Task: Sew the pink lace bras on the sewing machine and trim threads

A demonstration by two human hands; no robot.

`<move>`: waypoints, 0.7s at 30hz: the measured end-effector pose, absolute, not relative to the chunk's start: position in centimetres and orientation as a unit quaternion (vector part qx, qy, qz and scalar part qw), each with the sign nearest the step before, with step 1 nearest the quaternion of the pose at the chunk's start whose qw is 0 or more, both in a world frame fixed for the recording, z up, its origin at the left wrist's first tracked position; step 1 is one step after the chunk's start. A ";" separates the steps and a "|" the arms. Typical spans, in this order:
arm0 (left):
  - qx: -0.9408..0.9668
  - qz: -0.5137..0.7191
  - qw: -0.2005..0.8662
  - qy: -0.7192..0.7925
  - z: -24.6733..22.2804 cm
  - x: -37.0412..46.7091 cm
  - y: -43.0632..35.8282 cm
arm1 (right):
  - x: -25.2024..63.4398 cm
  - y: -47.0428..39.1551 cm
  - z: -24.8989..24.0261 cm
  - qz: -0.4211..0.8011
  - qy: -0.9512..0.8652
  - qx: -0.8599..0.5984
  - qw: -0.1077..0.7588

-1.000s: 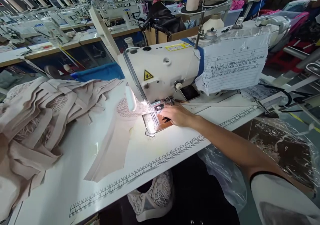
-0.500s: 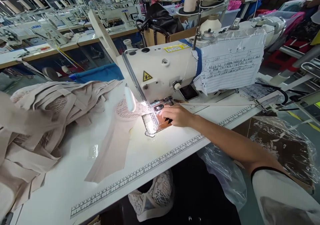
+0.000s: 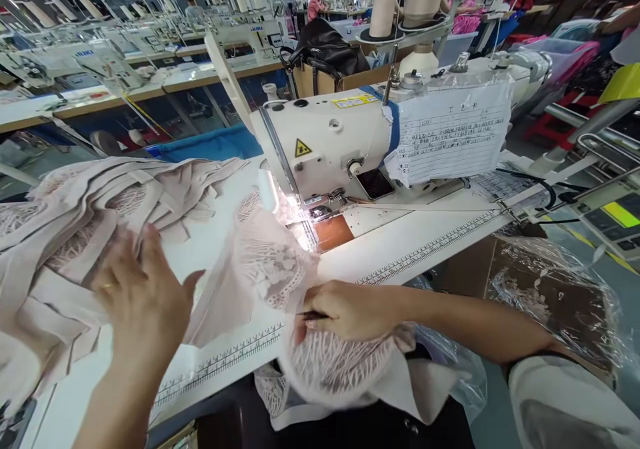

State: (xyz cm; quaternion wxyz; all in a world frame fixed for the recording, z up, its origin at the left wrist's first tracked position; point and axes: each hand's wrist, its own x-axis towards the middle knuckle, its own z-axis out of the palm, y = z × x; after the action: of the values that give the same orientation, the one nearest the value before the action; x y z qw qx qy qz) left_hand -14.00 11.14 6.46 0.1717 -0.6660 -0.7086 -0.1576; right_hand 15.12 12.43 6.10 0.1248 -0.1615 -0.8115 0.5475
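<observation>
A pale pink lace bra [image 3: 275,262] stretches from the needle area of the sewing machine [image 3: 325,142] down over the table's front edge. Its nearer lace cup [image 3: 340,362] hangs above my lap, blurred by motion. My right hand [image 3: 345,309] is closed on the bra between the two cups. A small dark object, too unclear to name, shows under its fingers. Fingers spread, my left hand [image 3: 145,282] is open over the near side of a heap of pale pink lace and fabric pieces [image 3: 115,196]. Whether its fingertips touch the heap I cannot tell.
A printed ruler [image 3: 220,362] runs along the front edge of the white table. Thread cones [image 3: 383,2] stand behind the machine, and a paper sheet [image 3: 450,129] hangs on it. A phone [image 3: 375,184] lies by the machine. At right is a plastic-lined box [image 3: 555,302].
My right hand has moved from the needle toward me, drawing the bra over the table edge. My left hand, earlier not clearly seen, is now over the heap at left.
</observation>
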 end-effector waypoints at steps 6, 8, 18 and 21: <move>-0.720 -0.268 -0.329 -0.549 0.9 -7.8 5.9 | 15.4 11.2 3.2 0.513 -0.799 -0.244 0.200; -0.599 -0.319 -0.478 -0.557 0.6 -5.8 4.3 | 14.7 11.0 2.8 0.545 -0.763 -0.249 0.241; -0.263 -0.465 -0.592 -0.603 1.8 -5.6 3.3 | 14.2 10.4 -0.4 0.567 -0.590 -0.439 0.372; -0.408 -0.399 -0.518 -0.637 1.6 -5.4 3.0 | 14.7 10.4 0.0 0.530 -0.614 -0.468 0.349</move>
State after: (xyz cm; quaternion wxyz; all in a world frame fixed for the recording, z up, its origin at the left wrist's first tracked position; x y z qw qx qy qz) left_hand -5.38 2.98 1.59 -0.5175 -0.4082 -0.6374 -0.3991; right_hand 14.66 10.44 -0.05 0.3493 -0.4684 -0.6144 0.5302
